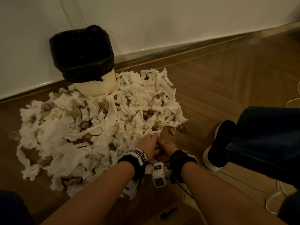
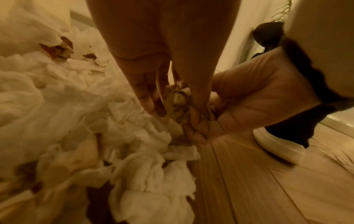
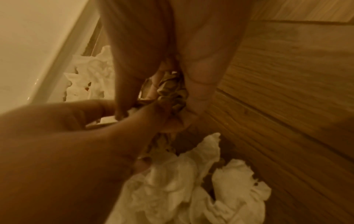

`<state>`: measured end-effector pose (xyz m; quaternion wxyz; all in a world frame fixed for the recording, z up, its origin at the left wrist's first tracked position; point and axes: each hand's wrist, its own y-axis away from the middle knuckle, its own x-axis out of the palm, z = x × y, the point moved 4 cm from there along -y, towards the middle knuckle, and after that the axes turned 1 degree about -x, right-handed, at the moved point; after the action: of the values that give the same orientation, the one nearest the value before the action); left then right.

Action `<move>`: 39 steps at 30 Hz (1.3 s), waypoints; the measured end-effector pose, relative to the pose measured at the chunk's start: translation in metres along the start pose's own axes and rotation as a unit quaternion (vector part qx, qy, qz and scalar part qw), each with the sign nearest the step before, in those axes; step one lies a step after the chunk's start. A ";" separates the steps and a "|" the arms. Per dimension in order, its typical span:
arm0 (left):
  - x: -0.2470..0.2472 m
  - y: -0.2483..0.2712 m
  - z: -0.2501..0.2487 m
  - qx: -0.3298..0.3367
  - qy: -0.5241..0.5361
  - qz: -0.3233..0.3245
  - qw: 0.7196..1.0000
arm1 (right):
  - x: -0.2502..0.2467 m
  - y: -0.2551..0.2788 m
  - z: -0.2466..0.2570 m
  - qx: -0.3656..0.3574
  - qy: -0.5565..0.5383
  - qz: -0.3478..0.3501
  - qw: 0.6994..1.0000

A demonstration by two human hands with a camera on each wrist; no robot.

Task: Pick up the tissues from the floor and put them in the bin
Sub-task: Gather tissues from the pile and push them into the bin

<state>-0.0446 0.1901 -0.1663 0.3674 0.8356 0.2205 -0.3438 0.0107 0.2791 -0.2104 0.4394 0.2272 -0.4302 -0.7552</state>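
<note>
Down at the near right edge of the tissues (image 1: 97,127), both hands meet over the wooden floor (image 1: 227,78). That heap is huge, white crumpled tissue with brownish scraps mixed in, spread across the floor and banked right up against the foot of the bin (image 1: 95,85).

The bin is a pale tub with a black bag (image 1: 81,51) folded over its rim, standing against the white wall (image 1: 162,21). Can't tell from here whether anything is inside it.

The left hand (image 1: 148,146) and right hand (image 1: 167,147) are touching each other. From the wrist views they're both working one brown crumpled wad (image 2: 177,103): the right hand has its fingers curled around it, palm facing the left wrist camera. The left hand pinches the same wad with thumb and a finger, and its other fingers (image 2: 145,97) point down fairly straight. The wad sits just above the pile's edge, barely off the floor.

Each wrist has a black strap with white marker cubes (image 1: 158,174). A black shoe with a white sole (image 1: 219,143) is planted on the floor to the right of the hands, dark trouser leg above it.
</note>
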 end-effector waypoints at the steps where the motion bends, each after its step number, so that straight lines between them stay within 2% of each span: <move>1: -0.003 -0.001 0.000 -0.007 0.021 -0.006 1.000 | 0.003 0.003 0.002 -0.004 -0.023 0.016 1.000; 4: -0.017 -0.006 -0.001 -0.017 0.052 -0.028 0.998 | 0.010 0.007 0.011 -0.021 -0.071 0.065 0.995; 6: -0.030 -0.007 -0.001 -0.019 0.067 -0.041 0.997 | 0.011 0.008 0.020 -0.044 -0.048 0.072 0.995; 8: -0.043 -0.008 0.002 -0.014 0.090 -0.067 0.994 | 0.007 0.010 0.028 -0.076 -0.010 0.048 0.996; 11: -0.060 -0.006 0.015 -0.027 0.121 -0.115 0.986 | -0.003 0.010 0.040 -0.088 -0.029 -0.028 0.995; 13: -0.068 -0.003 0.025 -0.030 0.119 -0.148 0.981 | -0.009 0.007 0.049 -0.095 0.021 -0.087 0.991; 16: -0.071 0.000 0.038 -0.045 0.085 -0.151 0.984 | -0.012 0.001 0.064 -0.106 0.133 -0.140 0.975; 20: -0.070 0.001 0.051 -0.060 0.117 -0.157 0.979 | -0.006 -0.006 0.076 -0.093 0.296 -0.131 0.942; 22: -0.068 -0.001 0.052 -0.073 0.132 -0.146 0.978 | -0.001 -0.010 0.077 -0.097 0.326 -0.117 0.933; 25: -0.063 -0.008 0.049 -0.078 0.090 -0.131 0.984 | 0.005 -0.018 0.071 -0.079 0.351 -0.113 0.926; 29: -0.055 -0.014 0.045 -0.056 0.072 -0.140 0.986 | 0.010 -0.031 0.063 -0.078 0.312 -0.131 0.938; 33: -0.053 -0.017 0.049 -0.052 0.110 -0.176 0.977 | 0.013 -0.035 0.062 -0.097 0.352 -0.123 0.923; 36: -0.055 -0.015 0.053 -0.036 0.124 -0.190 0.973 | 0.004 -0.037 0.057 -0.100 0.276 -0.145 0.945; 39: -0.056 -0.014 0.054 -0.015 0.117 -0.180 0.977 | -0.003 -0.033 0.061 -0.111 0.209 -0.126 0.963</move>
<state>-0.1133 0.1514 -0.1579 0.2839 0.8110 0.4135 -0.3011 -0.0473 0.3174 -0.2061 0.4429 0.3819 -0.2099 -0.7836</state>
